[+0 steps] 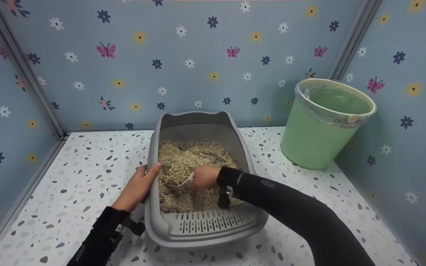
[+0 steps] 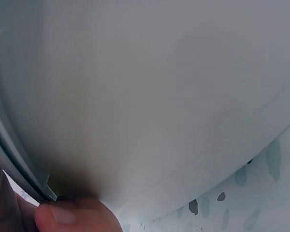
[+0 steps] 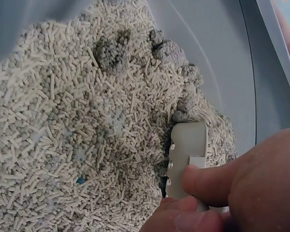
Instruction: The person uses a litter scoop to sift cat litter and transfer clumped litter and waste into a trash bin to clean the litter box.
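A grey litter box (image 1: 154, 218) holds pale pellet litter (image 1: 189, 157) with darker clumps (image 3: 170, 53) along its wall. My left hand (image 1: 137, 188) grips the box's left rim, thumb over the top and fingers beneath the lip on the outside, as the left wrist view shows. Over the litter, my right hand (image 1: 206, 176) holds a light-coloured litter scoop (image 3: 189, 137), thumb pressed on it near its head. The scoop's slotted edge is down in the pellets beside the left wall, close to several clumps. Most of the handle is hidden by my fingers.
A green bin (image 1: 309, 136) with a clear liner bag stands at the back right. The box sits on a white speckled tabletop (image 1: 91, 177), with flower-patterned panels (image 1: 198, 48) behind and at both sides. A perforated ledge (image 1: 211, 223) forms the box's front.
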Tool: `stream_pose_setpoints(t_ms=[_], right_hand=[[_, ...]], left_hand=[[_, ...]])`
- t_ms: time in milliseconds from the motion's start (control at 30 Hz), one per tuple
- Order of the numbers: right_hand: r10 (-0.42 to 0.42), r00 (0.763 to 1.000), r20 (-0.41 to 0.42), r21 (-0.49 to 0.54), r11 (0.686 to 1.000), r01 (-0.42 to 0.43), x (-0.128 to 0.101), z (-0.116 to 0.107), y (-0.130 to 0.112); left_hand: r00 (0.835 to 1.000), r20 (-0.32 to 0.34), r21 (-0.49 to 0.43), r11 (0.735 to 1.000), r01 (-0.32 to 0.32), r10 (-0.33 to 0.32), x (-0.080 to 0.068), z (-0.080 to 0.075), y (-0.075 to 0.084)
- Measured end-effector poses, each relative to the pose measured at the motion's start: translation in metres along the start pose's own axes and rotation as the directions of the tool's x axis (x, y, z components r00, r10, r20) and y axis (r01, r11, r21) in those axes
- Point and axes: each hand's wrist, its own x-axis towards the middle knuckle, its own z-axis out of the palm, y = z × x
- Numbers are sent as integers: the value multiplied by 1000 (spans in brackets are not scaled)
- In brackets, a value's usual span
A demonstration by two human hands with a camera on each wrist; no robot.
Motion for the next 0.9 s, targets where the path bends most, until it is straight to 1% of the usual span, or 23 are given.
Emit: stream_pose_setpoints(t_ms=[67,100,200,300,533,667,767,900], right_hand=[[5,1000,-13,12,1000,-5,0,-1,-1],[9,1000,-9,28,1000,-9,-6,-4,-6],[12,1000,-26,27,1000,-12,-12,-6,-11],[21,1000,-18,41,999,-20,-19,-7,-16],[2,999,-42,23,1000,-1,-18,-4,-12],[-1,998,-66,89,996,7,-17,0,-5],[-11,995,-98,86,996,19,9,14,17],[-29,994,-107,77,996,37,44,29,42]], left_hand=[[1000,-7,-2,1000,0,0,0,0,0],[1000,-8,-1,1000,0,0,0,0,1],[1000,-8,-8,1000,3,-3,1,0,0],[1000,-1,-12,1000,6,-6,1,0,0],[1000,2,-11,1000,1,-1,1,1,0],[1000,0,-11,1000,4,-4,1,3,-1],[1000,8,-10,1000,-5,5,0,3,-1],[1000,10,-11,1000,-15,15,0,2,-1]])
